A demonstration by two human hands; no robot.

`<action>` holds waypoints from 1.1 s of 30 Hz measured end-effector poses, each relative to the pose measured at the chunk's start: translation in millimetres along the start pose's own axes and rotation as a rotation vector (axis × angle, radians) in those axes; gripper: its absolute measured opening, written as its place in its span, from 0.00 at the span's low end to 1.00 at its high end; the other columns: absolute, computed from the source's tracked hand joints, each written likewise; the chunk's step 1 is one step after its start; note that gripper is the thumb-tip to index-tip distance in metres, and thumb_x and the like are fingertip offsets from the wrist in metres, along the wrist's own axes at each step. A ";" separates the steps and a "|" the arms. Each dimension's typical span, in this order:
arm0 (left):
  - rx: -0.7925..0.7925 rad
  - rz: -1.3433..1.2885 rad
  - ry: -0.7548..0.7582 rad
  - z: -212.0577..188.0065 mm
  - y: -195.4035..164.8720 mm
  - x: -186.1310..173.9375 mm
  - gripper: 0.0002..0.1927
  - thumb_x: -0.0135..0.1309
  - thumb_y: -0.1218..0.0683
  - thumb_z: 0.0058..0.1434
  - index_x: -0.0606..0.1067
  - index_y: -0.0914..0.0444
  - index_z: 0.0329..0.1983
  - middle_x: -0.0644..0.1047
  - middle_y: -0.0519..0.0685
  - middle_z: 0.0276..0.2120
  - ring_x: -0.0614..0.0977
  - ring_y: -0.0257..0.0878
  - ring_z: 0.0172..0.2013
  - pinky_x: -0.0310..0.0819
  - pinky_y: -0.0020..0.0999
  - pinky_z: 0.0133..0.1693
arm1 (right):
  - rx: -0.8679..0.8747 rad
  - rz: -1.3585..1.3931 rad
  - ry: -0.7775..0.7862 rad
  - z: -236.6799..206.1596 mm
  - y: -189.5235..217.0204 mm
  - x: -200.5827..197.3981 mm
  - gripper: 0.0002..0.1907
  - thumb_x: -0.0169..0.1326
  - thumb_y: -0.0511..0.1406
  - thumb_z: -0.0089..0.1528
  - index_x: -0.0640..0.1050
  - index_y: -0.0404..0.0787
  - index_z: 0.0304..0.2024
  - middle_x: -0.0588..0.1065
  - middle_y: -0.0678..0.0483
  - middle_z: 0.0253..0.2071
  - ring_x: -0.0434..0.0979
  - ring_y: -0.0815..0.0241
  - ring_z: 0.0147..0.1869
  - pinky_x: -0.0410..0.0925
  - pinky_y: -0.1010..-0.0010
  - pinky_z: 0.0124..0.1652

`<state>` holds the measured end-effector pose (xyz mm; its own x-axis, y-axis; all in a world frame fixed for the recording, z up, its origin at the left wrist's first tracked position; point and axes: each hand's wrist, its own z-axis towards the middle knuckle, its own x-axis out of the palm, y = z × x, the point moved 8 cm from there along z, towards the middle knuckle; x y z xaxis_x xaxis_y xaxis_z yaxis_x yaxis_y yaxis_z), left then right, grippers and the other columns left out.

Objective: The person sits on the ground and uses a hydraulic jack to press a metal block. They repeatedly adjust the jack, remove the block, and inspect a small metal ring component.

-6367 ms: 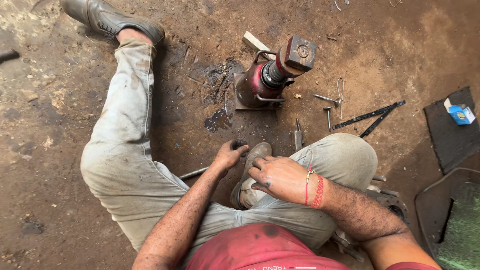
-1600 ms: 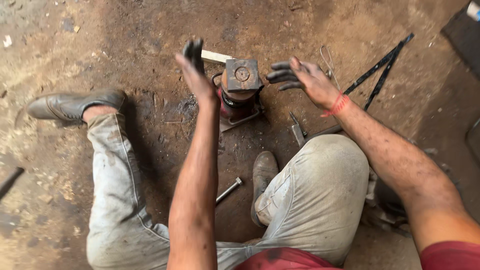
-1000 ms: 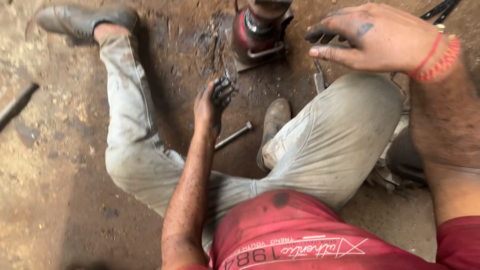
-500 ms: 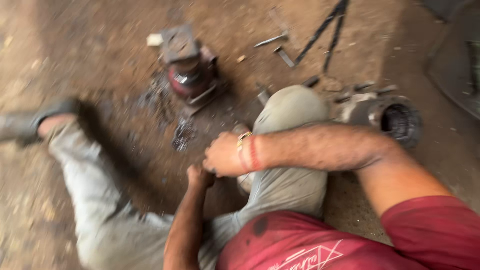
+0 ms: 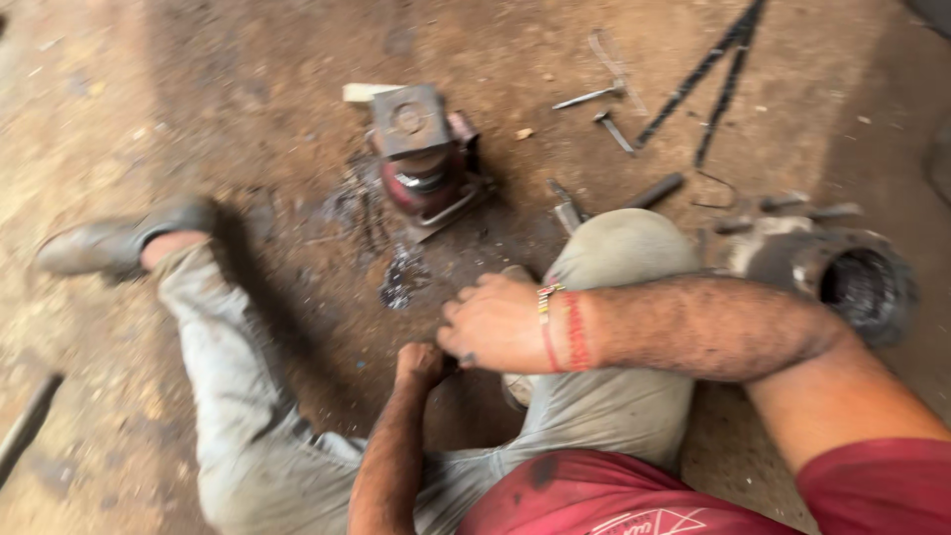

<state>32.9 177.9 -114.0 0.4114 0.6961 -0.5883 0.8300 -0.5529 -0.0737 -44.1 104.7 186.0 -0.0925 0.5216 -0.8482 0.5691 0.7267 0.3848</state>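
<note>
Clenched left hand (image 5: 421, 365) hides its contents beneath right hand (image 5: 495, 325).

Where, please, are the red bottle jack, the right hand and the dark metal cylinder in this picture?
red bottle jack (image 5: 424, 159): head view, on its red body.
right hand (image 5: 492, 324): head view, back of the hand.
dark metal cylinder (image 5: 797, 260): head view, on its outer wall.

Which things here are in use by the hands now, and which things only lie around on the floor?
In hand:
- left hand, closed low by the folded leg; what it grips is hidden
- right hand, beside it
- bent knee

Lying about:
- red jack
- thin rods
- small metal pieces
- round metal housing
- dark oily patch
</note>
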 end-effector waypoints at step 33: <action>0.380 -1.621 -1.210 -204.2 73.8 -239.4 0.26 0.35 0.46 0.81 0.73 0.65 0.31 0.73 0.48 0.23 0.75 0.37 0.27 0.69 0.35 0.32 | -0.127 0.106 -0.422 -22.5 -22.4 -136.5 0.22 0.62 0.40 0.67 0.75 0.38 0.60 0.80 0.44 0.51 0.81 0.45 0.53 0.74 0.58 0.50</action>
<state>72.6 63.9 185.8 -0.9972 0.0412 0.0628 -0.0642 -0.0344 -0.9973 -62.7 27.3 301.4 0.3173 0.3870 -0.8658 0.4507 0.7417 0.4967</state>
